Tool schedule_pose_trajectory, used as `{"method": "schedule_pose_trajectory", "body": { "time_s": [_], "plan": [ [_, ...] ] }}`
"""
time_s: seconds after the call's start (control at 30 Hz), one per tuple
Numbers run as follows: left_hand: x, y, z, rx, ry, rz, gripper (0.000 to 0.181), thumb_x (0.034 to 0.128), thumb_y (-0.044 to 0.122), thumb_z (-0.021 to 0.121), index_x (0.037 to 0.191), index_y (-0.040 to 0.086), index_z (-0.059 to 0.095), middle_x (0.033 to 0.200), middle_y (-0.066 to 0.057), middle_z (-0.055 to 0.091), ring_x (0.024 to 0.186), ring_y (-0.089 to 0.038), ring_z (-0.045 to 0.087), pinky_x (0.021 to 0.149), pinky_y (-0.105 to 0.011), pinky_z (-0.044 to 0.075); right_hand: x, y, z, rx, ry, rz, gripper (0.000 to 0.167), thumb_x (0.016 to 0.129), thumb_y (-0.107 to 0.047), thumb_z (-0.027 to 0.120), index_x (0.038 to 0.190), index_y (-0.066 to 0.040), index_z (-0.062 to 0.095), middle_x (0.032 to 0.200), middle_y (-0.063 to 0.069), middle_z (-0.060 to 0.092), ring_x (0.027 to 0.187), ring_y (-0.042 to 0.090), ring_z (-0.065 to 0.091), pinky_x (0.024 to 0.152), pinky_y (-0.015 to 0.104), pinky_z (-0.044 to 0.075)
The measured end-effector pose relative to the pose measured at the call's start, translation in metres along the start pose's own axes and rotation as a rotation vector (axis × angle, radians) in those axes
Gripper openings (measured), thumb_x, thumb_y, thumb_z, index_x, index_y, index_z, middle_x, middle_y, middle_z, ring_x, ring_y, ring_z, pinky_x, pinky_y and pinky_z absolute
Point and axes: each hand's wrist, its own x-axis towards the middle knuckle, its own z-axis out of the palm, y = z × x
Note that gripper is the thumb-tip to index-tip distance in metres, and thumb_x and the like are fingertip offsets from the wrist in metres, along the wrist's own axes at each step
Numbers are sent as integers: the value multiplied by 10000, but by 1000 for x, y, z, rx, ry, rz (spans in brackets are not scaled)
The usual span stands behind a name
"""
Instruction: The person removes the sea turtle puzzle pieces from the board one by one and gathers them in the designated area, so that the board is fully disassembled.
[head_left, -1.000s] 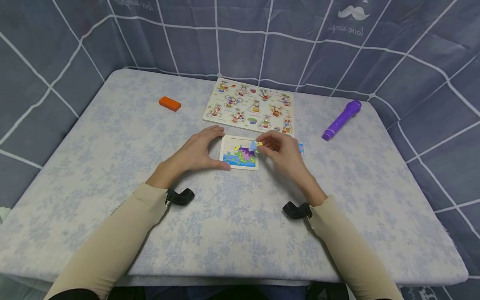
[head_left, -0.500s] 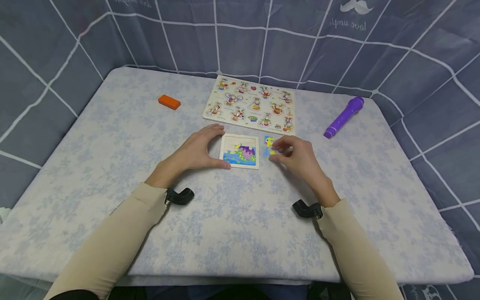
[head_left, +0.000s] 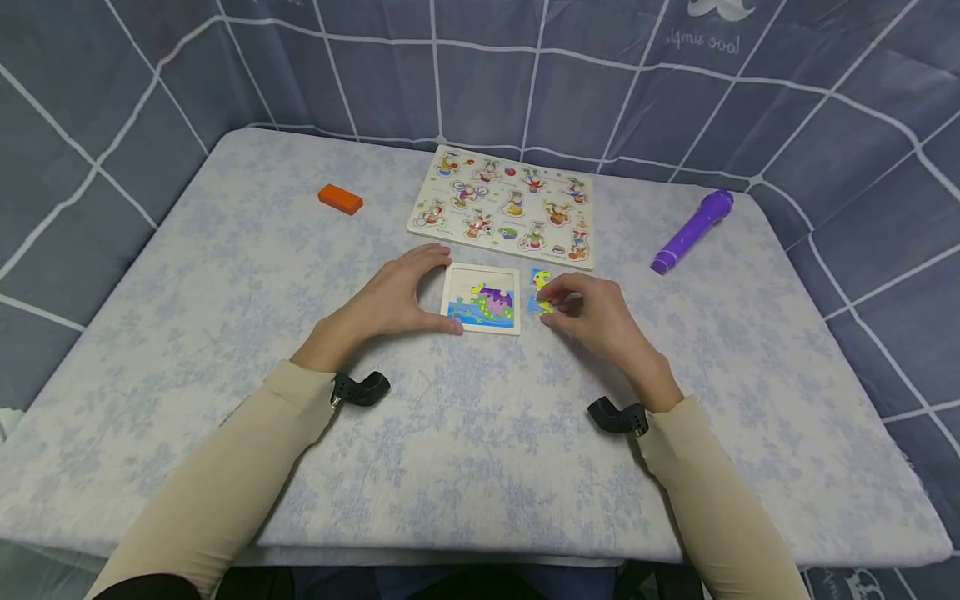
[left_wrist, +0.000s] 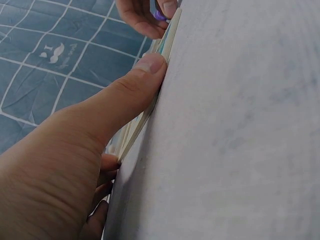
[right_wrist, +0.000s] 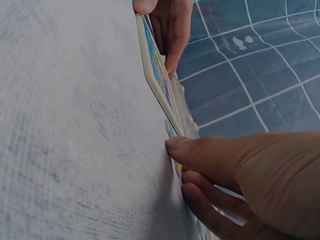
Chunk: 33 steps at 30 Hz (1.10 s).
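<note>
The small puzzle tray [head_left: 489, 277] sits mid-surface, and the work looks partly done: the fitted picture fills its lower part from about 4 to 8 o'clock, while the strip toward 12 is bare, so that upper area seems to be what is left. The left hand [head_left: 393, 292], at 9 o'clock, holds the tray with thumb and forefinger parted on its two corners. Just beyond its 3 o'clock edge lie blue-and-yellow puzzle pieces [head_left: 539, 278], and the right hand [head_left: 596, 312] pinches there between thumb and fingers; one piece or two, I cannot tell.

Only the head view shows the picture's extent. The right wrist view alone shows the thumb against a piece's edge, low to the surface; the left wrist view catches the tray nearly edge-on.
</note>
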Motion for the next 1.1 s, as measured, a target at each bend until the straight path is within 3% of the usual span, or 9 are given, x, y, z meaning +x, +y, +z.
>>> {"method": "schedule_pose_trajectory", "body": {
  "time_s": [0.3, 0.5, 0.73, 0.8, 0.97, 1.1],
  "plan": [
    [1, 2, 0, -7, -5, 0, 1078, 720, 565, 936, 1562, 67, 486, 1708, -95, 347, 1612, -278, 255, 1296, -533, 262, -1, 2, -1, 9, -3, 16, 290, 896, -34, 833, 1174, -37, 750, 1143, 132, 750, 1055, 295, 708, 955, 440, 617],
    [1, 3, -1, 1, -8, -7, 1087, 720, 567, 935, 1571, 70, 475, 1714, -93, 339, 1617, -277, 243, 1300, -527, 259, -3, 3, -8, 64, 84, -5, 409, 849, -1, 866, 1229, -5, 715, 1137, 157, 727, 1006, 308, 728, 922, 410, 633],
    [1, 2, -1, -2, -6, -8, 1085, 717, 562, 939, 1568, 71, 479, 1712, -92, 343, 1616, -276, 246, 1297, -550, 251, -2, 5, -10, 57, 193, -66, 297, 877, 22, 828, 1161, -1, 746, 1095, 165, 765, 967, 299, 734, 876, 452, 639],
    [0, 2, -1, -1, -3, -8, 1085, 716, 562, 939, 1568, 72, 480, 1712, -89, 344, 1615, -274, 247, 1295, -547, 258, -1, 4, -9, 58, 181, -55, 287, 878, 15, 830, 1152, -5, 747, 1082, 159, 768, 962, 297, 734, 876, 451, 639],
    [0, 1, 0, -1, -1, -4, 1086, 714, 562, 940, 1566, 68, 482, 1711, -90, 345, 1615, -273, 247, 1292, -549, 264, 0, 4, -4, 25, 58, 14, 318, 857, -51, 875, 1146, -23, 745, 1076, 141, 767, 975, 280, 716, 901, 428, 631],
    [0, 1, -1, -2, -4, -5, 1086, 717, 564, 937, 1567, 66, 479, 1711, -93, 345, 1615, -276, 247, 1291, -550, 266, 0, 5, 0, 0, 31, 38, 317, 864, -73, 875, 1152, -44, 746, 1096, 123, 768, 997, 272, 713, 919, 430, 622]
  ]
}}
